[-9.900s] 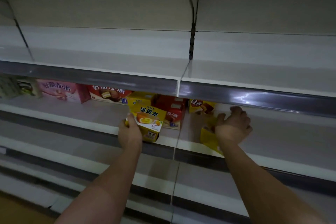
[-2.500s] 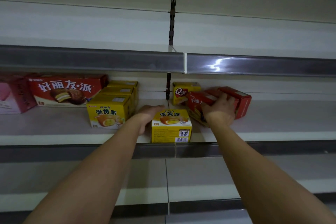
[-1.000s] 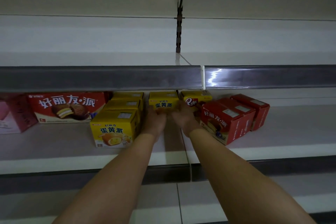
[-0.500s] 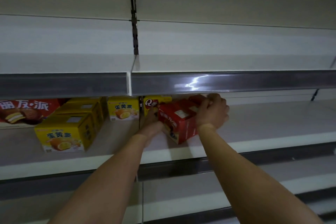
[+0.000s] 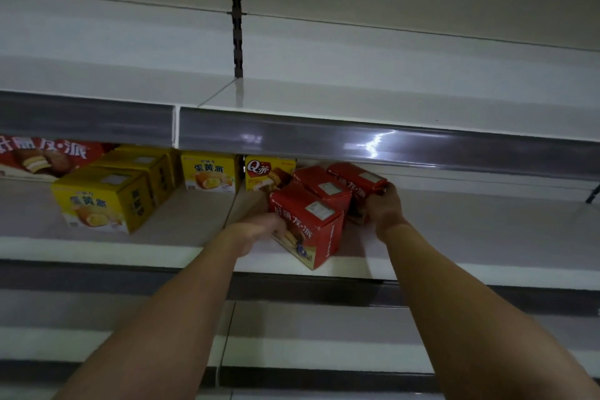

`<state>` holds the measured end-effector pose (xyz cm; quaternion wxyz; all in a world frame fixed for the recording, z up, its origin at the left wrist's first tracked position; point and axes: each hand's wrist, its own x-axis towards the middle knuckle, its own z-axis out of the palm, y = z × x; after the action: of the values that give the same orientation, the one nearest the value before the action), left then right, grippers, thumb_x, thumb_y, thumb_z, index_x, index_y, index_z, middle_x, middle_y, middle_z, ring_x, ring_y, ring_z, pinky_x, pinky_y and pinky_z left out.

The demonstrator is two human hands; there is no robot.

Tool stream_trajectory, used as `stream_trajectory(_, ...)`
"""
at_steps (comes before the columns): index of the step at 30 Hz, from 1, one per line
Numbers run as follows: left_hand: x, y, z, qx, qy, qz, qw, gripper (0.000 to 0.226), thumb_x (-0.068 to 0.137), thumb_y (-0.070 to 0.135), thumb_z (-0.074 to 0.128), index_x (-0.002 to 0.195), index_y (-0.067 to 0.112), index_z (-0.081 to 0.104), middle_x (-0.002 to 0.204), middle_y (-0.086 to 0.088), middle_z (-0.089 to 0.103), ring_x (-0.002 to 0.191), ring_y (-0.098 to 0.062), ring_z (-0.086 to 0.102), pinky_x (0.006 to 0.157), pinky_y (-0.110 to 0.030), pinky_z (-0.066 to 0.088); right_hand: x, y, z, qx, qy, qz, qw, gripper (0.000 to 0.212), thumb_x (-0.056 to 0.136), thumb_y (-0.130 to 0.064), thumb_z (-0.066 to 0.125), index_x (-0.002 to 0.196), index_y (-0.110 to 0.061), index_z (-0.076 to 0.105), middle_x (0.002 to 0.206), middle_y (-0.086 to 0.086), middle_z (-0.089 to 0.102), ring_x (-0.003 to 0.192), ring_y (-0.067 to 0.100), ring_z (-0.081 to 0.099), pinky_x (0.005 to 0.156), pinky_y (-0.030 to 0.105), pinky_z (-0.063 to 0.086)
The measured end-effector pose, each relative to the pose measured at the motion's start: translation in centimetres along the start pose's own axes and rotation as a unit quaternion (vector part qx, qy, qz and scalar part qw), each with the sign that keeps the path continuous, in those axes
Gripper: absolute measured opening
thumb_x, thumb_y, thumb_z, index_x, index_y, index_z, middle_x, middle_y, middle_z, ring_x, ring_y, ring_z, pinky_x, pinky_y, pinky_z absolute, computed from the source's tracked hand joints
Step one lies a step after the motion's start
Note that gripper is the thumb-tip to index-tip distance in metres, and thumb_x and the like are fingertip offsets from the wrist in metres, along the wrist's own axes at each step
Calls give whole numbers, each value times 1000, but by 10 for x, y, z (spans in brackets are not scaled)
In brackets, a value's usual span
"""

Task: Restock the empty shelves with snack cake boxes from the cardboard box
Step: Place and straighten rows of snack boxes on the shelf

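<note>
I am squaring the red boxes (image 5: 305, 221) on the shelf (image 5: 454, 256), left hand (image 5: 259, 230) pressing the front one, right hand (image 5: 383, 208) gripping the back one, next pushing them straight

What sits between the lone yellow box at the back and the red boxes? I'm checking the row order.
In the head view, a small yellow Q box stands between the lone yellow box and the red boxes.

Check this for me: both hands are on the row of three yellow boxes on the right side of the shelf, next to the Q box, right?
Not quite: the head view shows those three boxes are red, not yellow. The left hand is at the front one and the right hand grips the rear one, beside the Q box. The yellow boxes stand further left on the shelf.
</note>
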<state>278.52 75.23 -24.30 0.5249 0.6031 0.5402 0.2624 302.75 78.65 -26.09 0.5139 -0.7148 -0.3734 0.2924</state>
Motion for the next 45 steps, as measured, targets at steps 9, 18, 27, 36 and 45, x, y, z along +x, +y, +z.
stream_trajectory(9, 2, -5, -3, 17, -5, 8, 1000, 40, 77, -5, 60, 115, 7, 57, 117, -13, 62, 113, -27, 56, 103, -45, 43, -4, -33, 11, 97, -28, -5, 995, 58, 96, -17, 54, 149, -15, 29, 146, 14, 40, 126, 30, 49, 99, 35, 44)
stream_trajectory(18, 2, 6, 4, -66, -19, 20, 997, 45, 76, -15, 51, 120, -5, 52, 120, -21, 62, 114, -34, 57, 96, -41, 46, -46, -72, 10, -267, -47, -245, 931, 61, 71, -80, 52, 91, -26, 73, 100, -3, 71, 98, 19, 64, 89, 35, 47)
stream_trajectory(27, -8, 8, 7, -102, -11, -3, 995, 57, 60, -7, 60, 116, -2, 56, 115, -23, 64, 111, -38, 59, 101, -51, 44, -52, -96, -2, -424, -276, -197, 840, 72, 84, -51, 63, 144, -17, 40, 149, 5, 38, 132, 24, 41, 104, 33, 40)
stream_trajectory(36, -5, 2, 8, -97, -6, -6, 995, 29, 76, -18, 47, 90, 7, 54, 96, -12, 63, 93, -25, 58, 77, -30, 48, -50, -88, 0, -440, -242, -191, 843, 68, 86, -39, 64, 145, -20, 37, 148, 7, 39, 129, 24, 44, 101, 30, 40)
stream_trajectory(45, 8, 2, 16, -88, 25, 51, 994, 79, 66, -15, 68, 132, 19, 42, 113, -9, 64, 110, -25, 58, 100, -46, 45, -17, -48, -10, -385, -70, -247, 886, 58, 85, -15, 60, 141, -18, 43, 145, 11, 41, 132, 34, 35, 109, 41, 35)
